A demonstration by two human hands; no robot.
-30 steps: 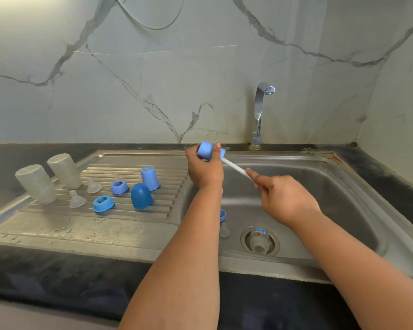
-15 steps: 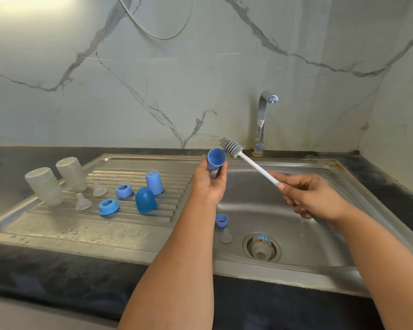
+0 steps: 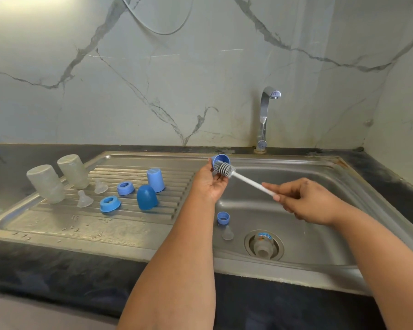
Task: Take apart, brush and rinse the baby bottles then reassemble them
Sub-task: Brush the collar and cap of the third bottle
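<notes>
A: Two hands up over sink (image 3: 320, 177). Left hand (image 3: 209, 184) fingers curled round blue cap (image 3: 220, 160).
B: Right hand (image 3: 305, 201)?
A: Fingers pinching brush (image 3: 227, 169) handle, bristles at cap mouth.

Drainboard (image 3: 129, 225): front strip bare metal, wet. Ribbed part crowded: two upturned bottles (image 3: 57, 181) at far left, two teats (image 3: 91, 192), two blue rings (image 3: 117, 196), two blue caps (image 3: 150, 189) close together, narrow gaps between. Basin (image 3: 320, 229): right half open. Ring and teat (image 3: 224, 226) lie by left wall; a bottle (image 3: 262, 245) sits in the drain. Tap (image 3: 264, 120) stands behind the back rim.
</notes>
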